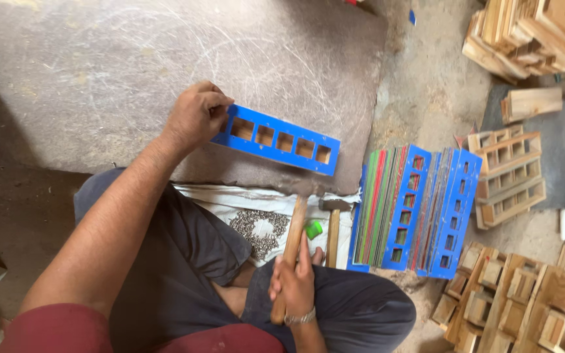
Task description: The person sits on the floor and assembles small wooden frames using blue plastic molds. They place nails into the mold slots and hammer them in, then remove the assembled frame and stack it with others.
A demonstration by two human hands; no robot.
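The person's left hand [194,117] pinches one end of a flat blue wooden strip [276,139], fingers closed on its edge; the strip has a row of five square cut-outs and lies on a grey, scratched stone slab [99,72]. The right hand [293,282] is wrapped around the pale wooden handle of a hammer [293,242], whose head is hidden. Beside the handle, small metal nails [259,229] lie heaped on a white cloth [230,199] over the lap, near a small green object [312,229]. To the right, painted strips [413,209] in blue, red and green stand packed on edge. Bare wooden frames [508,173] with square compartments lie stacked further right
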